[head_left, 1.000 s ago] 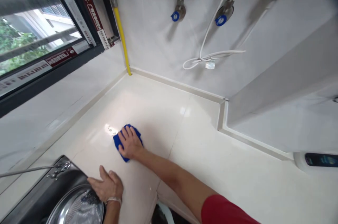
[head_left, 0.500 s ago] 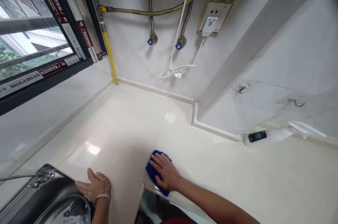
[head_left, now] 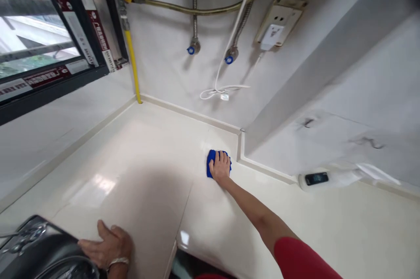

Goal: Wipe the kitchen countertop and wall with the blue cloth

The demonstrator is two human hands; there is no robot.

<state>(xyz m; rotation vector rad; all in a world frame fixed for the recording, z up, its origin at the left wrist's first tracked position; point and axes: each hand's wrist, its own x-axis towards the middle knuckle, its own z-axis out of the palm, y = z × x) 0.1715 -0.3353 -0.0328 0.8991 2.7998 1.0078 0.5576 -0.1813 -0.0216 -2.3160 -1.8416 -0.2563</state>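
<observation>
My right hand (head_left: pixel 221 167) presses a blue cloth (head_left: pixel 210 169) flat on the glossy cream countertop (head_left: pixel 144 143), close to the inner corner of the wall. Its fingers lie over the cloth, and the arm reaches forward from a red sleeve. At the lower left, my left hand (head_left: pixel 108 246) rests with fingers stretched out and thumb apart, holding nothing. Its fingertips are at the rim of a dark metal sink (head_left: pixel 42 244), and a pale band circles its wrist.
A raised edging strip (head_left: pixel 190 114) runs along the wall. Above it hang a white cable (head_left: pixel 218 90), hoses with blue valves (head_left: pixel 193 47) and a plugged socket (head_left: pixel 278 25). A yellow pipe (head_left: pixel 133 66) meets the counter corner. Right, a white device with a dark screen (head_left: pixel 316 178) lies by the wall.
My right hand has slid the blue cloth forward and to the right, from the counter's front edge toward the wall corner. My left hand stays by the sink. The view has shifted slightly.
</observation>
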